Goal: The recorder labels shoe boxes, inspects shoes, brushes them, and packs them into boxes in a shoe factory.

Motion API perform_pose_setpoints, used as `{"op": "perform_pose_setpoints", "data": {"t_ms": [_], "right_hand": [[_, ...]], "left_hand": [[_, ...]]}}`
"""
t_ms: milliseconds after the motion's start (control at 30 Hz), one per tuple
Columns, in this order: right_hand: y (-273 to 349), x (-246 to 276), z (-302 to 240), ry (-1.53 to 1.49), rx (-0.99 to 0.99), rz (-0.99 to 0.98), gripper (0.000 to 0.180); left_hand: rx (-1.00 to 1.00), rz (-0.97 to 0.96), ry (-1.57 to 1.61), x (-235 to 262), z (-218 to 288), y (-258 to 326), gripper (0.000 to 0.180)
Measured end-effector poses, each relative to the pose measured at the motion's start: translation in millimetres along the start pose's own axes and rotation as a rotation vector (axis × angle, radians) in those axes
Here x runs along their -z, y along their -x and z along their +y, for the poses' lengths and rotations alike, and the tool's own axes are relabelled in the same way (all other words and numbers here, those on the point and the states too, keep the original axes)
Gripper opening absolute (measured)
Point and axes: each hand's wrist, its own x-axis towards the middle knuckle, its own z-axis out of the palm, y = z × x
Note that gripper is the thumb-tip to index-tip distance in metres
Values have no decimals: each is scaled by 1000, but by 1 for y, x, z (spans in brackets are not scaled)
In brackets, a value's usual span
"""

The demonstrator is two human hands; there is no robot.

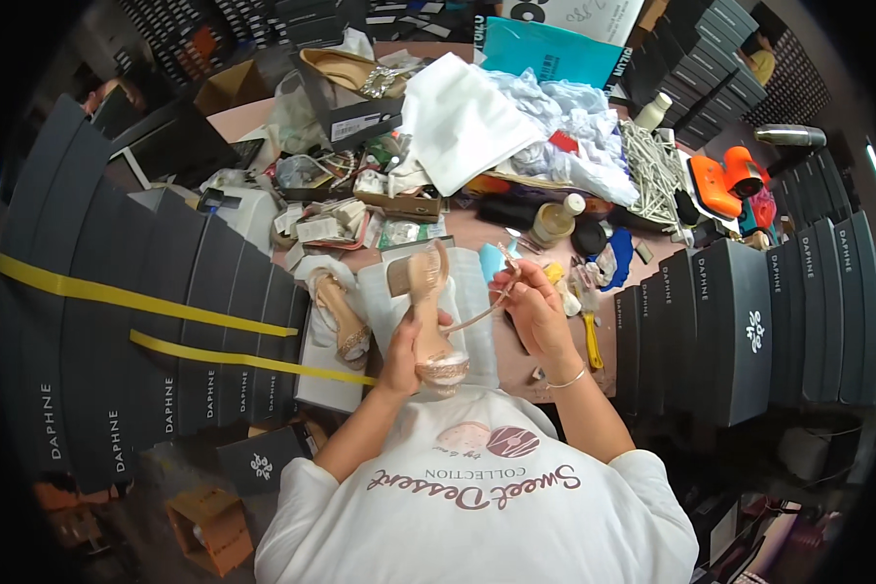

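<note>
Beige and slim, the sandal (pixel 425 316) should be light enough for one hand to carry, its sole probably stiff along its length and its strap (pixel 474 317) thin and pliant, easily bent or twisted. It lies in the grasp of the left hand (pixel 400 358), whose fingers curl around the middle of the sole; that seems the steadiest place to hold it, since the smooth surface may slip and the glittery toe band (pixel 443 370), nearest the wearer's shirt (pixel 487 516), could scuff or shed trim if squeezed. To the right of that grip, the right hand (pixel 535 310) pinches the strap near its far end between thumb and fingers, which looks right for something so narrow; whether a buckle sits there is too small to tell. Seen from above, the sandal points its toe end toward the body, with a curved back band (pixel 444 261) at the far end, beyond both hands. A similar second sandal (pixel 339 321) lies in white wrapping just left of the left hand, on the table (pixel 509 362) side of the stacked dark boxes (pixel 204 292).
</note>
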Motion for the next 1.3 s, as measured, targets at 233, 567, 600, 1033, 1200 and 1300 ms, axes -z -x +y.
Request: {"op": "perform_pose_setpoints", "data": {"t_ms": [233,567,600,1033,1200,1300], "right_hand": [[32,-40,8,1034,-39,-319,98],[46,-10,18,176,-398,-226,97],[47,-8,20,157,-387,-243,97],[42,13,16,504,-140,-141,96],[34,23,43,359,-219,51,40],[36,38,54,226,-208,155,32]], "left_hand": [[-2,293,176,-28,8,-19,26],[165,257,264,-30,17,-4,26],[168,262,262,-30,17,-5,26],[-59,125,-208,-37,-14,-6,23],[-74,44,-694,-22,14,11,27],[-123,328,-788,38,23,21,22]]}}
